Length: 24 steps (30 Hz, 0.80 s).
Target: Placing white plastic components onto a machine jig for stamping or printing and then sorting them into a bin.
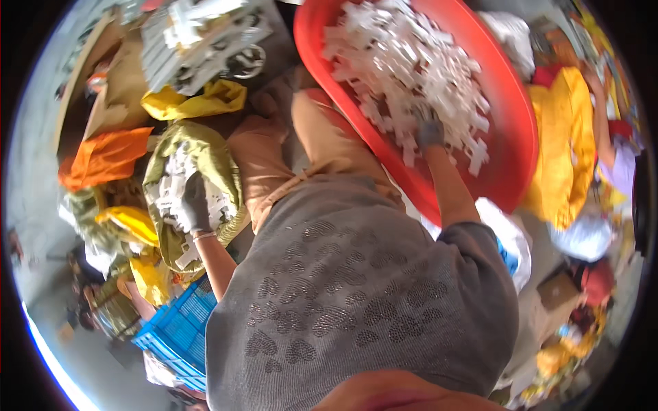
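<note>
My left hand (196,203), in a grey glove, is at the mouth of an olive woven sack (230,159), against the white plastic pieces (179,162) inside it. Its fingers are blurred, so their grip does not show. On the other side, my right hand (430,130), also gloved in grey, reaches into a large red tub (513,161). Its fingers look spread on a heap of small white plastic pieces (404,58); the fingertips are partly lost among them.
A blue plastic crate (179,322) stands close by on my left. Beyond the sack are an orange bag (110,159), a yellow bag (195,101) and a cardboard box (118,96). To the right of the tub hangs a yellow sack (563,151), with another person's arm (600,116) near it.
</note>
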{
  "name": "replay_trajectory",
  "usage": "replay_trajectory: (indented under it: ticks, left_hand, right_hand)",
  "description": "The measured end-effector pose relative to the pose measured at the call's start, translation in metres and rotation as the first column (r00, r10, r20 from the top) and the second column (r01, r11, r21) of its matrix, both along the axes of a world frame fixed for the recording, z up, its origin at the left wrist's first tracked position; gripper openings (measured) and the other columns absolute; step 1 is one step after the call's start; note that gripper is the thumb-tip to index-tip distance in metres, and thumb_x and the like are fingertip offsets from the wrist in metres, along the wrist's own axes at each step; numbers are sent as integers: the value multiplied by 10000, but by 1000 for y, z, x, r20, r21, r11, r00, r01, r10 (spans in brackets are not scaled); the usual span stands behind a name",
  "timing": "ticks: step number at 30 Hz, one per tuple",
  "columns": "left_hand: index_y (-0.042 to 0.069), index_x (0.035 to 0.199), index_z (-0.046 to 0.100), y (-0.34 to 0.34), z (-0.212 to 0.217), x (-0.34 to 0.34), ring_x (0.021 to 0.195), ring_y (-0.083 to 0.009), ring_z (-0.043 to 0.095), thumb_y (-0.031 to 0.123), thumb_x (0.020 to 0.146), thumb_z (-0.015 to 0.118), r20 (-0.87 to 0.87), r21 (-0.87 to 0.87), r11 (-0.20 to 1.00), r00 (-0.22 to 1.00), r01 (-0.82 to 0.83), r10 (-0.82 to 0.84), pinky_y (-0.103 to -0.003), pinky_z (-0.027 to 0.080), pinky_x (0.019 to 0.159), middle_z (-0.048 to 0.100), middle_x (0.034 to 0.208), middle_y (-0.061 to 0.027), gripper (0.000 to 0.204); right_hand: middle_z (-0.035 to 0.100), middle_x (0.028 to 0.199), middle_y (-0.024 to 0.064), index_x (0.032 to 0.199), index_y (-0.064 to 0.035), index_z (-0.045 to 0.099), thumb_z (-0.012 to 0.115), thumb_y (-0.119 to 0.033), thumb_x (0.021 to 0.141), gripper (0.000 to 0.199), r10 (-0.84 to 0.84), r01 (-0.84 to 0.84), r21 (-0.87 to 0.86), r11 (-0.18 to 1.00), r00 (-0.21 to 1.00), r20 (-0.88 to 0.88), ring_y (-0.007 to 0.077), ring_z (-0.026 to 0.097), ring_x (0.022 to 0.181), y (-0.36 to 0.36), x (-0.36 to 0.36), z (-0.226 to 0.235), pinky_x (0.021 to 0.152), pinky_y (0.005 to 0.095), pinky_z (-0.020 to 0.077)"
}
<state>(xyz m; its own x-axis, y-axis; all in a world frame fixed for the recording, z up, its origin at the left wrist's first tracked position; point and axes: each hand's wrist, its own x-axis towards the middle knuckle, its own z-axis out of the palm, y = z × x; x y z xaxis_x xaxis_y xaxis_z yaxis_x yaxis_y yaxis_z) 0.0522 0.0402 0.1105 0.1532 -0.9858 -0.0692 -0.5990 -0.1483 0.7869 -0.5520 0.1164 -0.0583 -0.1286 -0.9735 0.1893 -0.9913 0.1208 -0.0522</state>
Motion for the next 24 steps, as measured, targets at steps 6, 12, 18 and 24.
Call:
replay_trajectory:
  ticks: [6,12,18,24]
  left_hand:
    - [20,1089,639,-13,39,-20,846,-103,594,159,888,571,112,-116,993,993,-10,23,-256,469,763,675,951,-67,253]
    - [30,1007,662,-53,99,-40,847,-231,660,121,851,582,256,-440,890,967,116,0,-292,494,766,672,948,-136,197]
    - [41,992,661,-118,161,-91,862,-262,653,104,821,617,312,-647,713,947,269,-74,-317,503,762,666,951,-120,187]
    - [90,1108,599,-195,169,-127,867,-331,631,261,756,705,401,-511,749,888,422,-226,-380,497,765,657,934,-162,406]
  right_hand:
    - [526,1197,175,1353,-98,393,552,-68,740,633,56,-99,178,979,971,232,360,509,1084,4,3,4,951,419,410]
    - [486,1228,184,1320,-24,388,612,-60,762,602,79,-181,182,967,885,458,370,503,1097,10,14,80,931,399,433]
    - [543,1121,65,1228,-31,492,556,10,819,416,-120,81,99,992,324,938,161,563,898,-5,10,81,734,262,485]
    - [561,965,21,1281,-52,472,550,-77,885,404,-46,224,32,974,58,997,65,492,755,-40,42,165,627,194,417]
